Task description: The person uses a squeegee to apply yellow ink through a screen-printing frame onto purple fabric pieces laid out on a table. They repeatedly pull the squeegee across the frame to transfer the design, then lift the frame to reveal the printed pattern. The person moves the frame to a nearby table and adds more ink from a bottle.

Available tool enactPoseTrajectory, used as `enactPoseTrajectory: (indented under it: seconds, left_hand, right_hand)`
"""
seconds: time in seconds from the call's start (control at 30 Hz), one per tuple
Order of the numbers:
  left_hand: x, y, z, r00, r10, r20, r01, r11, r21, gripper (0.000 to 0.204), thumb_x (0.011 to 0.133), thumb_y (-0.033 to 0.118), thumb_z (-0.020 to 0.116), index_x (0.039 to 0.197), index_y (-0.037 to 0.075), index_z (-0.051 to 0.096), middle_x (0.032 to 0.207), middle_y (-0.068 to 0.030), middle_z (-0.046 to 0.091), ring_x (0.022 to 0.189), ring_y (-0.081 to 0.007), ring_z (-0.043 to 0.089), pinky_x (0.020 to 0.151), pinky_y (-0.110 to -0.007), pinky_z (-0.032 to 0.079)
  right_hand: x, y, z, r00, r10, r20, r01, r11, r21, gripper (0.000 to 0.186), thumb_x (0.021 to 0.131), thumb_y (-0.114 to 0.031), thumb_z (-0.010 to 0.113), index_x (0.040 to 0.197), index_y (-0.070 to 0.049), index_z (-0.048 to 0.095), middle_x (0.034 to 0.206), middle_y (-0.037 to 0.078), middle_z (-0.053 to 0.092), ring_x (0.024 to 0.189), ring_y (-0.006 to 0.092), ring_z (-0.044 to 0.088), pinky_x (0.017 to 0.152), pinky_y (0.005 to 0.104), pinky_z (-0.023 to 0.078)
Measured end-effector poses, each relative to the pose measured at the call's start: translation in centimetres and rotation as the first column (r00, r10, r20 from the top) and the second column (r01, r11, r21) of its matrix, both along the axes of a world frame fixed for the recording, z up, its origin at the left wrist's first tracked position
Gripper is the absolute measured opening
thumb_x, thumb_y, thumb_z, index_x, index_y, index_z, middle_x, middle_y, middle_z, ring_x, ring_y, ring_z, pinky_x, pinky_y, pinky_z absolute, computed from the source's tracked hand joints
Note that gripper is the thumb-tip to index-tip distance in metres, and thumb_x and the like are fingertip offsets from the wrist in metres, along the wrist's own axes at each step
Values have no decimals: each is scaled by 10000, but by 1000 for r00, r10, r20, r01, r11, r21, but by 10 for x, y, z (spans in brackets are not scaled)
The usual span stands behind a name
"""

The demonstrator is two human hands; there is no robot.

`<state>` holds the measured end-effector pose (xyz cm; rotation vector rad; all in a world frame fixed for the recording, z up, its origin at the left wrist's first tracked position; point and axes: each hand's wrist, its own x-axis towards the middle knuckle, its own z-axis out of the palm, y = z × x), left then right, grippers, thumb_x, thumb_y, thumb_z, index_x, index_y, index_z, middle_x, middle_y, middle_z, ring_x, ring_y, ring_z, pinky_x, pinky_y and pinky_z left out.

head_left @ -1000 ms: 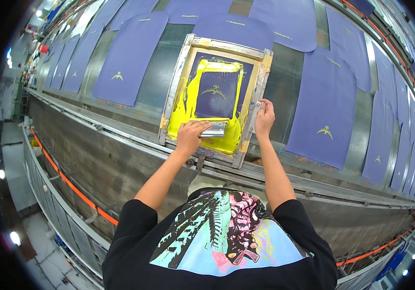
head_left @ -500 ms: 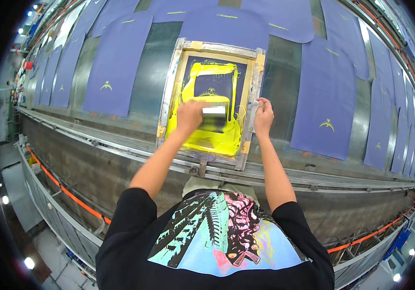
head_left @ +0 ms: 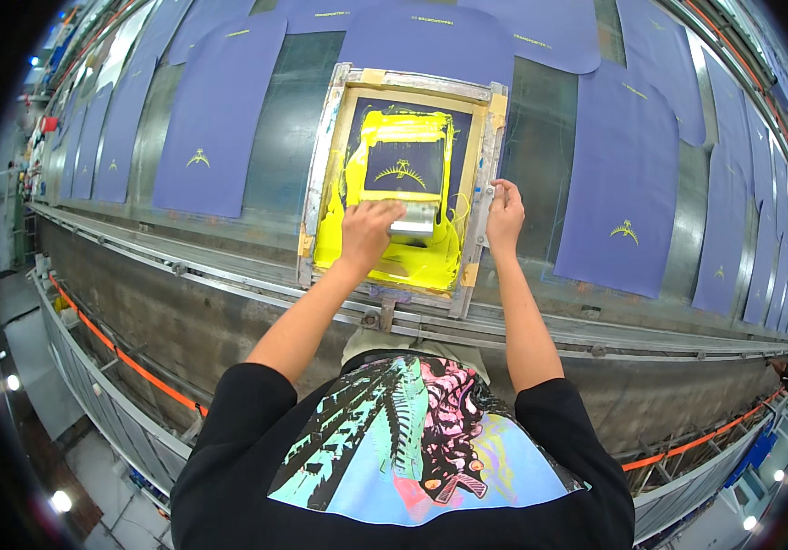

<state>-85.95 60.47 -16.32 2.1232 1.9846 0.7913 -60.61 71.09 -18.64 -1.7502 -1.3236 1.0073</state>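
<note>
A screen-printing frame point(head_left: 322, 179) lies on the long table in front of me, its rails taped and stained. Bright yellow ink point(head_left: 405, 266) coats much of its mesh, thickest at the near end. In a dark window within the ink, a curved spiky emblem point(head_left: 399, 174) shows. My left hand point(head_left: 366, 236) is closed on a squeegee point(head_left: 418, 220), a short metal-coloured blade standing in the ink below that emblem. At the frame's right rail, my right hand point(head_left: 505, 222) is closed with its fingers against the outer edge; the exact grip is partly hidden.
Purple-blue fabric panels point(head_left: 220, 115) with small yellow prints lie along the table on both sides, another panel point(head_left: 618, 192) at right. A metal rail point(head_left: 540, 339) runs along the near table edge. Behind me are railings with orange tubing point(head_left: 137, 362).
My left hand and the squeegee have come slightly toward me and are less blurred. More of the emblem's dark window shows. My right hand stays at the frame's right rail.
</note>
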Motion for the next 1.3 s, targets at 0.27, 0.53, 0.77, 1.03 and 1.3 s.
enactPoseTrajectory:
  seconds: [0.27, 0.53, 0.77, 1.03, 1.3]
  left_hand:
    - [-44, 160, 12, 987, 162, 11, -153, 952, -264, 329, 826, 142, 647, 1086, 267, 805, 971, -143, 759, 901, -336, 728, 776, -490, 584]
    - [24, 177, 7, 990, 73, -123, -105, 957, -270, 342, 830, 95, 646, 1083, 263, 803, 975, -99, 761, 944, -330, 715, 798, -465, 567]
    - [81, 30, 92, 999, -35, -36, 33, 998, -49, 425, 719, -48, 668, 1006, 232, 809, 1012, 13, 783, 891, -229, 696, 721, -403, 519]
    - [-5, 120, 129, 993, 103, -50, -114, 900, -420, 329, 814, 119, 676, 1089, 253, 798, 987, -113, 764, 913, -338, 720, 790, -456, 584]
    - [18, 115, 80, 994, 86, -62, -101, 946, -309, 336, 836, 57, 623, 1016, 262, 820, 980, -67, 775, 917, -317, 727, 808, -465, 566]
  right_hand:
    - [4, 12, 20, 1000, 12, 15, -13, 995, 96, 184, 1062, -194, 554, 1084, -77, 695, 634, -59, 409, 572, 45, 368, 522, 287, 297]
    - [52, 11, 7, 1000, -7, 16, 5, 994, 108, 195, 1060, -222, 568, 1075, -76, 695, 622, -16, 460, 570, 68, 424, 539, 300, 359]
    - [81, 28, 95, 1000, 1, -12, -1, 999, 39, 197, 1047, -214, 547, 1087, -72, 677, 724, 144, 596, 644, 234, 581, 658, 399, 459]
    - [35, -26, 120, 1000, 10, 29, -11, 999, 35, 204, 1065, -223, 548, 1076, -81, 694, 622, -14, 442, 578, 79, 415, 555, 320, 353]
    - [47, -7, 78, 1000, 23, -12, -23, 999, 34, 194, 1050, -223, 556, 1073, -93, 698, 664, 74, 545, 610, 149, 524, 613, 369, 431]
